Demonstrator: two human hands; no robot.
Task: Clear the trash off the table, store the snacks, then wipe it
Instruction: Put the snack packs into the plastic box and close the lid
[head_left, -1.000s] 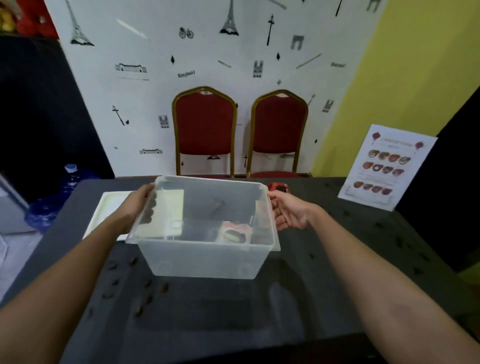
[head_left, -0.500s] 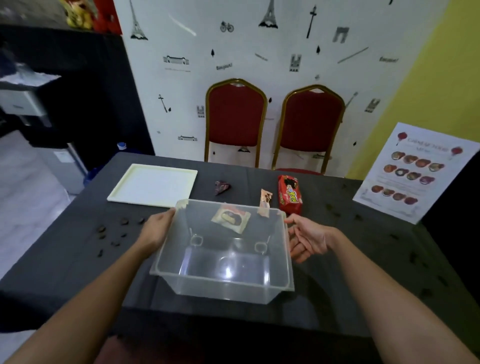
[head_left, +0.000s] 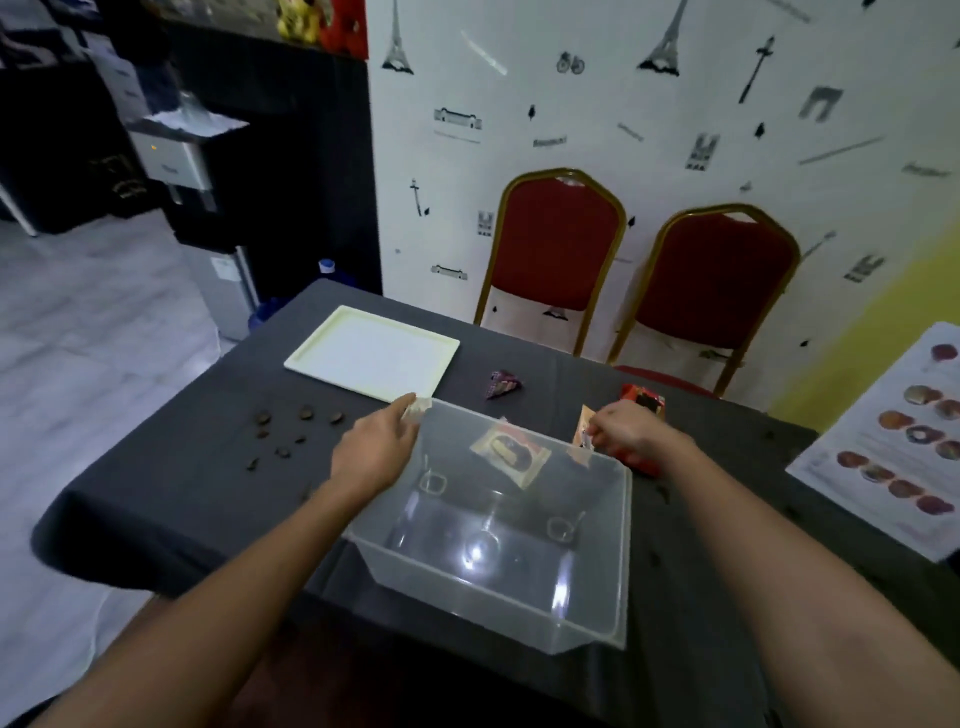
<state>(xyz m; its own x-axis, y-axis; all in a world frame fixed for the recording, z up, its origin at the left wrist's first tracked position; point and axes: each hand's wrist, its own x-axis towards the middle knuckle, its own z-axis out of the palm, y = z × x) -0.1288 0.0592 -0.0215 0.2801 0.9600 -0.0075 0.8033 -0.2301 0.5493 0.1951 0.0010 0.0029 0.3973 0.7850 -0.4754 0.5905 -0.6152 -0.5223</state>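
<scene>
Light falls from overhead, and it is dim. The white wall printed with black Paris motifs (head_left: 519, 104) catches the most of it, while the black partition at back left (head_left: 291, 156) sinks near to darkness. Two hard white glints sit on the floor of the clear plastic bin (head_left: 498, 608). The dark grey cloth-covered table (head_left: 182, 493) shows little shadow. Everything looks slightly soft, and the wide lens tips the two red chairs with gold frames (head_left: 558, 249) and bends the edges.

A clear box (head_left: 493, 545) stands open-topped on the dark counter (head_left: 182, 493), and the left hand (head_left: 376, 449) and right hand (head_left: 626, 434) grip its far corners. Between the hands, a pale snack packet (head_left: 511, 454) shows through the far wall. A red packet (head_left: 644, 402) lies just behind the right hand. A crumpled purple wrapper (head_left: 503, 384) lies beyond both hands, and dark crumbs (head_left: 291, 431) are scattered left of the left hand.
</scene>
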